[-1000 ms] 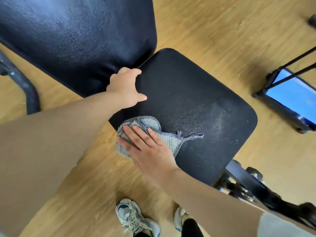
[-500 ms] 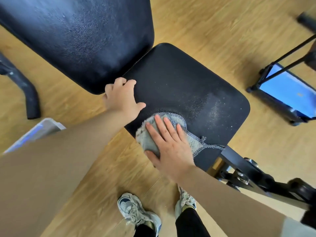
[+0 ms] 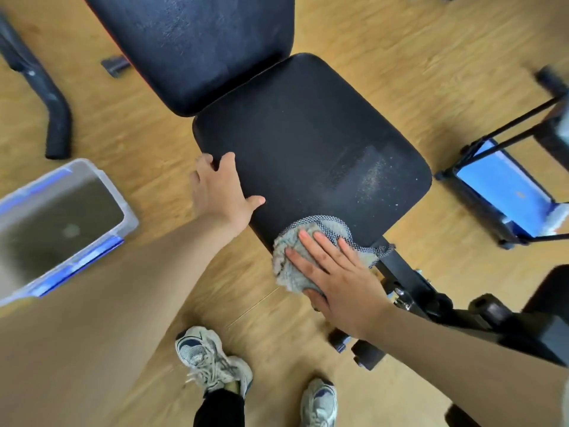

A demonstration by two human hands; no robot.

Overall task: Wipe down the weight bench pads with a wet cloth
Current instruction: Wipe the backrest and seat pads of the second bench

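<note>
Right fingers (image 3: 323, 245) flat on cloth (image 3: 288, 266) at seat pad (image 3: 308, 143) edge, left fingers (image 3: 228, 163) gripping side edge.

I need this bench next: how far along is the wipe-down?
Roughly midway on the seat pad. Its left part looks dark and speck-free; the right hand presses the cloth at the near edge while the left hand grips the side. Left: the speckled patch, and possibly the back pad.
</note>
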